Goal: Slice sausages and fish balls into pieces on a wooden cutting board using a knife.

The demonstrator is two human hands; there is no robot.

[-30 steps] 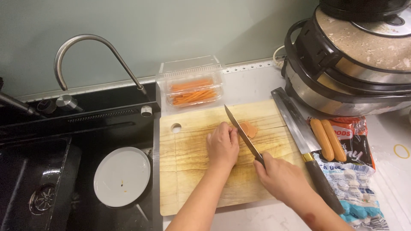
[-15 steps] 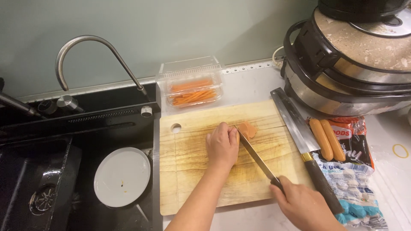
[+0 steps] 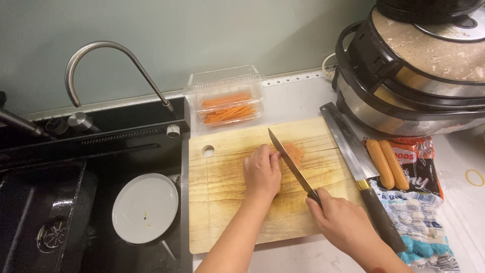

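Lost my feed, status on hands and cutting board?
Left hand pinning orange food piece on board. Right hand gripping knife, blade at the piece. Cleaver lying alongside.

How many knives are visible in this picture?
2: a slim knife in the right hand over the cutting board, and a cleaver lying at the board's right edge.

Orange food piece [image 3: 294, 153] partly hidden behind left hand [image 3: 261, 172] on cutting board [image 3: 222, 202], cooker [image 3: 424, 65] right of board cut by frame edge, sink [image 3: 40, 212] left of board cropped.
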